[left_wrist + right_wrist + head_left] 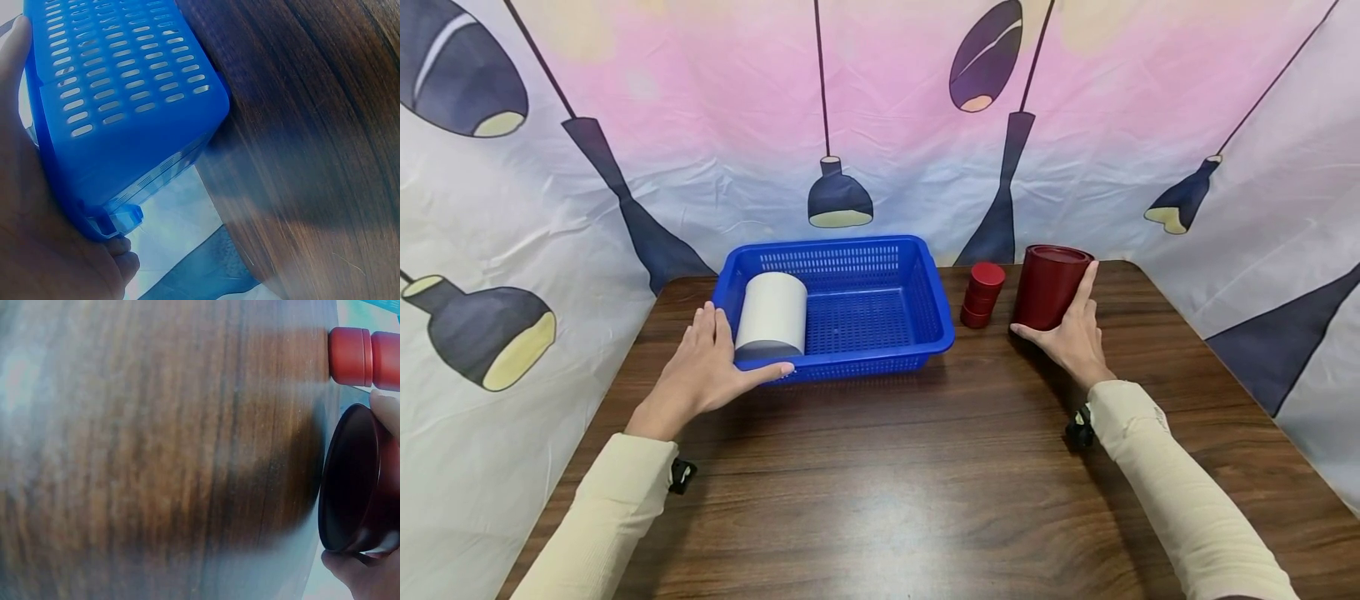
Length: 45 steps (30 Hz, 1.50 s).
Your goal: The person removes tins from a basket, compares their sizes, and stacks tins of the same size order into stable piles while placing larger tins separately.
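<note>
My left hand rests on the front left corner of a blue plastic basket, its thumb laid along the front rim and the fingers along the left side. In the left wrist view, the palm lies against the slotted basket wall. Inside the basket, at its left end, is a white cylinder. My right hand grips a dark red canister between thumb and fingers. The right wrist view shows the canister's dark round underside, tilted toward the camera.
Between the basket and the canister stands a small red two-part cylinder on the brown wooden table. A cloth backdrop printed with hanging lamps closes off the table's far edge and both sides.
</note>
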### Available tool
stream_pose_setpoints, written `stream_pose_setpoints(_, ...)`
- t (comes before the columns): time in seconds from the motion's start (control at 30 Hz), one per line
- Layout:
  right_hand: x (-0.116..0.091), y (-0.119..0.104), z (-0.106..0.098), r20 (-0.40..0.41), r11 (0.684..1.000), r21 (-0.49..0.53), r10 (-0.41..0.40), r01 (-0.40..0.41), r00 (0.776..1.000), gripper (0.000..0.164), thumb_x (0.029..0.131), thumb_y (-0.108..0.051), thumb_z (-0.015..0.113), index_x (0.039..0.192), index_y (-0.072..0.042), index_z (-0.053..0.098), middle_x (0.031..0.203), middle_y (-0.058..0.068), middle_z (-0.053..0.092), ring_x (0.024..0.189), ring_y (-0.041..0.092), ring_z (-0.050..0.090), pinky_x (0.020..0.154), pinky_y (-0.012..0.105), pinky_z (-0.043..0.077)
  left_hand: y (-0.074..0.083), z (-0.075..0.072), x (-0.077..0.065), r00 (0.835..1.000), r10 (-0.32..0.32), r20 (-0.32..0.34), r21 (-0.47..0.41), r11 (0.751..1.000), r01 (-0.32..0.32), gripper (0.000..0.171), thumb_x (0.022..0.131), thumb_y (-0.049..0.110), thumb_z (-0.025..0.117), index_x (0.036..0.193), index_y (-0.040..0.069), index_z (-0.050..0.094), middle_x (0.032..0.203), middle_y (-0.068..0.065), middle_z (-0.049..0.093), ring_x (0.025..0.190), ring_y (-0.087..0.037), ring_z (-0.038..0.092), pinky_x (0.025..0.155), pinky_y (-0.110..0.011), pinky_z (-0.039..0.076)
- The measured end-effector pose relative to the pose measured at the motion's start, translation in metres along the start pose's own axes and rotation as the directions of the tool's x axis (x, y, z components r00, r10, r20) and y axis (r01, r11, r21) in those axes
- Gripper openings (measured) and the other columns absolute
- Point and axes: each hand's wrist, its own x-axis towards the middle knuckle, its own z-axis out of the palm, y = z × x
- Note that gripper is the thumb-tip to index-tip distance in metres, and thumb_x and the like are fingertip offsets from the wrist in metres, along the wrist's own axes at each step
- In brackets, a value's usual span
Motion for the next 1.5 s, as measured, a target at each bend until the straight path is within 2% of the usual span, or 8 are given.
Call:
stream_pose_setpoints(0.47, -0.003, 0.001, 0.004, -0.051, 1.000, 0.011, -0.013, 0.013, 0.999, 0.151, 0.068, -0.048, 0.092, 0.157, -0.028, -0.028, 0.138, 0.039, 0.039, 0.119, 0.059, 0.047, 0.094, 0.075, 0.039, 0.000, 0.000, 0.000, 1.000, 0.000, -0.003, -0.001, 1.000, 0.000, 0.142, 0.078, 0.089, 0.052, 0.153, -0.017, -0.006, 0.161, -0.037, -0.012, 0.149, -0.052, -0.007, 0.120, -0.064, 0.004)
stream_pose_setpoints(0.8, -0.006, 0.002, 0.002, -0.045, 0.999, 0.031, -0.004, 0.005, 0.999, 0.152, 0.069, -0.046, 0.093, 0.156, -0.028, -0.030, 0.146, 0.038, 0.034, 0.123, 0.061, 0.045, 0.096, 0.077, 0.036, 0.000, 0.000, 0.001, 1.000, 0.001, 0.000, -0.001, 1.000, -0.001, 0.141, 0.078, 0.089, 0.051, 0.153, -0.016, -0.007, 0.161, -0.037, -0.013, 0.149, -0.052, -0.008, 0.120, -0.065, 0.005)
stream_pose_setpoints(1.03, -0.007, 0.004, 0.002, -0.041, 0.998, 0.063, -0.002, 0.005, 0.999, 0.152, 0.071, -0.044, 0.092, 0.154, -0.029, -0.034, 0.154, 0.036, 0.027, 0.135, 0.057, 0.037, 0.101, 0.078, 0.031, -0.001, 0.000, 0.000, 1.000, -0.001, 0.002, -0.004, 1.000, 0.001, 0.141, 0.078, 0.088, 0.052, 0.153, -0.016, -0.007, 0.161, -0.037, -0.013, 0.149, -0.053, -0.007, 0.120, -0.065, 0.005)
stream_pose_setpoints(1.23, -0.009, 0.002, 0.002, -0.023, 0.998, 0.056, 0.001, 0.000, 1.000, 0.151, 0.071, -0.046, 0.091, 0.153, -0.031, -0.034, 0.151, 0.038, 0.029, 0.130, 0.061, 0.040, 0.100, 0.078, 0.032, -0.003, 0.001, -0.002, 1.000, -0.006, 0.004, -0.005, 1.000, 0.006, 0.142, 0.078, 0.089, 0.052, 0.153, -0.016, -0.007, 0.161, -0.037, -0.012, 0.149, -0.053, -0.008, 0.120, -0.065, 0.005)
stream_pose_setpoints(1.37, -0.011, -0.003, -0.006, 0.004, 0.999, 0.034, 0.023, -0.023, 1.000, 0.150, 0.070, -0.053, 0.090, 0.153, -0.032, -0.034, 0.153, 0.038, 0.026, 0.132, 0.060, 0.039, 0.101, 0.078, 0.030, -0.003, 0.001, -0.001, 1.000, -0.009, 0.009, -0.004, 1.000, 0.009, 0.142, 0.078, 0.089, 0.051, 0.153, -0.016, -0.008, 0.161, -0.036, -0.014, 0.149, -0.052, -0.009, 0.120, -0.064, 0.004)
stream_pose_setpoints(1.5, -0.014, -0.013, -0.023, 0.026, 0.999, 0.003, 0.034, -0.034, 0.999, 0.148, 0.071, -0.060, 0.086, 0.154, -0.031, -0.033, 0.160, 0.035, 0.016, 0.131, 0.063, 0.038, 0.101, 0.080, 0.028, -0.001, 0.000, 0.001, 1.000, -0.007, 0.000, -0.005, 1.000, 0.007, 0.142, 0.078, 0.089, 0.051, 0.153, -0.015, -0.007, 0.161, -0.036, -0.013, 0.149, -0.052, -0.009, 0.120, -0.064, 0.005)
